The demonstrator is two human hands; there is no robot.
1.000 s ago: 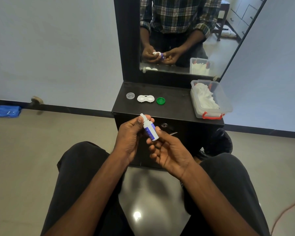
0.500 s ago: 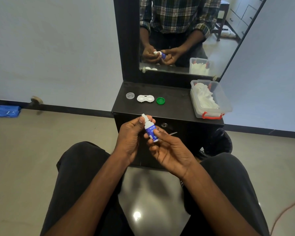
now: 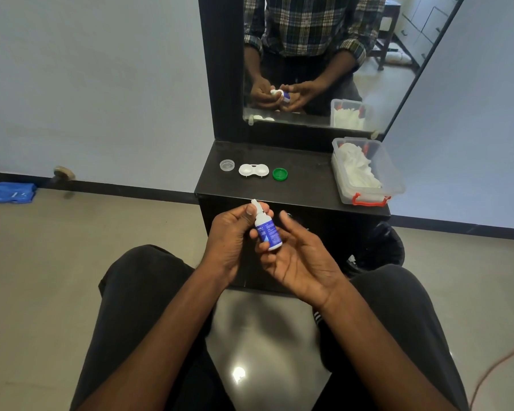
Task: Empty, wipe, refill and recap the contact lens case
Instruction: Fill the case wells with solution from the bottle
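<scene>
A small white solution bottle (image 3: 268,232) with a blue label is held in front of the cabinet, nozzle pointing up and away. My left hand (image 3: 229,232) grips its neck and upper body. My right hand (image 3: 300,262) cups its base with curled fingers, the index finger stretched out. The white contact lens case (image 3: 253,170) lies open on the black cabinet top (image 3: 306,185). A clear cap (image 3: 227,165) lies to its left and a green cap (image 3: 279,174) to its right.
A clear plastic box (image 3: 396,185) with red clips holds white tissues at the right of the cabinet top. A mirror (image 3: 309,69) stands behind. A black waste bin (image 3: 377,247) sits on the floor to the right. A blue cloth (image 3: 11,192) lies far left.
The bottle has turned from leaning left to nearly upright and its blue label now faces me. My right hand's fingers have spread and shifted down toward the base.
</scene>
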